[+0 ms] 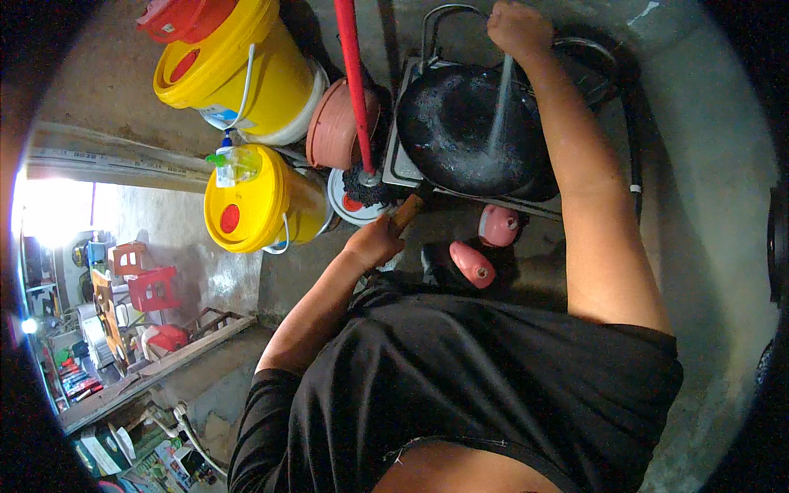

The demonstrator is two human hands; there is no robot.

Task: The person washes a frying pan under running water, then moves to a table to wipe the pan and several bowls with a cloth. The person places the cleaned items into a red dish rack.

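Observation:
A dark round wok (448,131) rests tilted over a metal-framed stand (403,168), its inside wet-looking. My left hand (374,242) is wrapped round the wok's wooden handle (407,212). At the far side my right hand (520,31) is closed above the wok; what its fingers hold is hidden. Just below that hand, a pale streak (501,107) that looks like running water falls into the wok.
Left of the wok stand yellow lidded buckets (279,197), a pump bottle (234,164) and a pink basin (333,123). A red pole (353,82) leans nearby. Pink shoes (472,263) are below the wok. A black hose (634,164) runs down at the right.

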